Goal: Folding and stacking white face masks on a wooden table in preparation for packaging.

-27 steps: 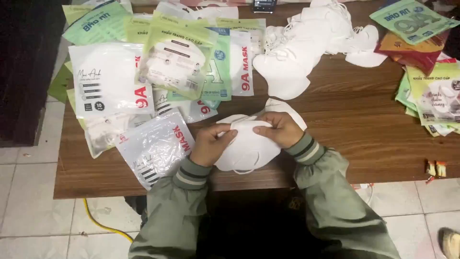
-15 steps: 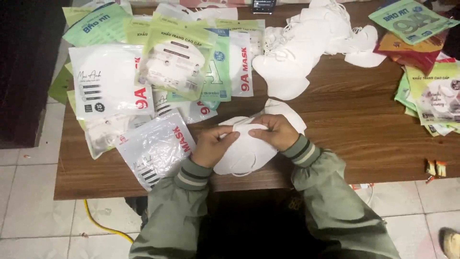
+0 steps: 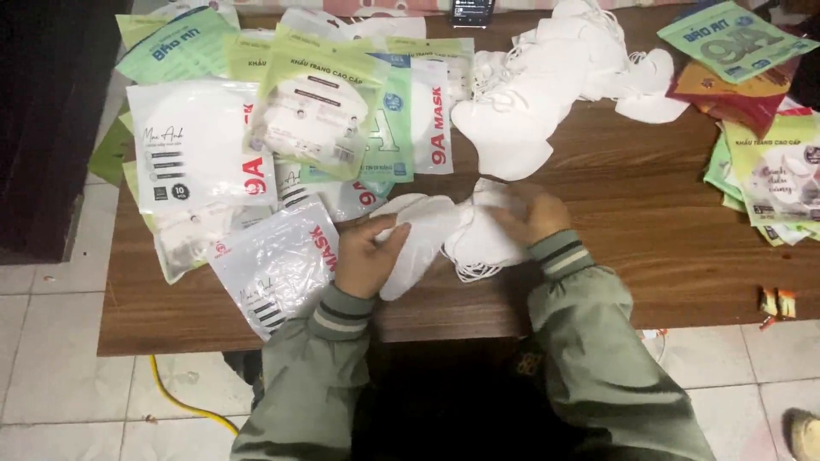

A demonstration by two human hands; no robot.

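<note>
The right hand (image 3: pixel 534 213) is motion-blurred over the white masks (image 3: pixel 444 235), its fingers unclear, while the far phone (image 3: pixel 471 10) is cut off by the top edge.

We see a stack of face masks (image 3: pixel 444 235) on the table's (image 3: pixel 649 256) near edge, between the left hand (image 3: pixel 367 260) and right hand (image 3: pixel 534 213). Mask packets (image 3: pixel 282 137) lie to the left and behind; a loose mask heap (image 3: pixel 547 94) sits behind, more packets (image 3: pixel 760 128) far right.

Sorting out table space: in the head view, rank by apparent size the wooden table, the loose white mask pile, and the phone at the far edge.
1. wooden table
2. loose white mask pile
3. phone, partly cropped by the frame
</note>
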